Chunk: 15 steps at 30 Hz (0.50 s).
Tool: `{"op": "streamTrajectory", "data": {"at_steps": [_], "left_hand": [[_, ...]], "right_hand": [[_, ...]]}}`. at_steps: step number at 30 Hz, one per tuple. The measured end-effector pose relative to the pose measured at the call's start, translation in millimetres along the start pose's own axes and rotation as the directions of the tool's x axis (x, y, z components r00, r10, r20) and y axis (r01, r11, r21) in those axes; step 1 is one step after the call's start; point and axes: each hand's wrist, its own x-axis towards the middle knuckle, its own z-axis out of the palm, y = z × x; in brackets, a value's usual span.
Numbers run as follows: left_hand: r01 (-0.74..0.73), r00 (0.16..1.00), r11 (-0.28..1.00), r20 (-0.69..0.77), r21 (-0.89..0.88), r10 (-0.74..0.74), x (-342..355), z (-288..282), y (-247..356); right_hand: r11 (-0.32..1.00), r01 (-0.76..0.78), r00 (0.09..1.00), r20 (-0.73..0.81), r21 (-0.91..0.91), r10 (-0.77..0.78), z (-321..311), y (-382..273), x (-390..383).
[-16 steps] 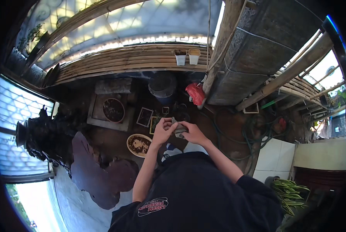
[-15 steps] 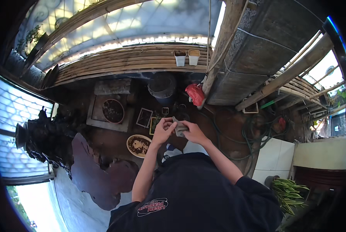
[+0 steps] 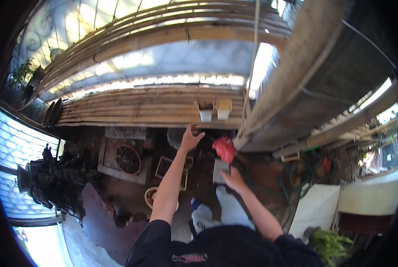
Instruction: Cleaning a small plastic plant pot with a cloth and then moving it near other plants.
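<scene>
My left hand (image 3: 191,137) is raised and stretched forward, with thumb and fingers apart and nothing between them. It is nearest to the front edge of the bamboo shelf (image 3: 154,107), below and left of two small white square pots (image 3: 205,115). Lower and to the right, my right hand (image 3: 234,180) is closed at the edge of a flat grey piece that looks like cloth (image 3: 220,171); motion blur softens its fingers. A red plastic bag (image 3: 224,150) hangs just above it, beside the wooden post.
A round planter (image 3: 128,159) sits on a square slab at left. A pale oval basin (image 3: 151,196) lies partly behind my left forearm. A wooden post (image 3: 292,80) slants at right. Coiled green hose (image 3: 292,167) lies on the ground, and a leafy plant (image 3: 330,244) stands lower right.
My hands were together on the grey cloth. The left has let go and moved up toward the shelf; the right has moved down and right with the cloth. The view has tilted upward.
</scene>
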Motion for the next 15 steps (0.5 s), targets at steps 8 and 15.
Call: {"op": "streamTrajectory", "data": {"at_steps": [8,15], "left_hand": [[0.044,0.995,0.992,0.081,0.117,-0.053,140,26,-19],[0.026,0.985,0.946,-0.153,-0.324,-0.079,95,37,6]], "right_hand": [[0.993,-0.071,0.989,0.133,0.094,0.058,-35,37,40],[0.997,0.075,0.992,0.106,-0.032,-0.071,-69,3,63]]}}
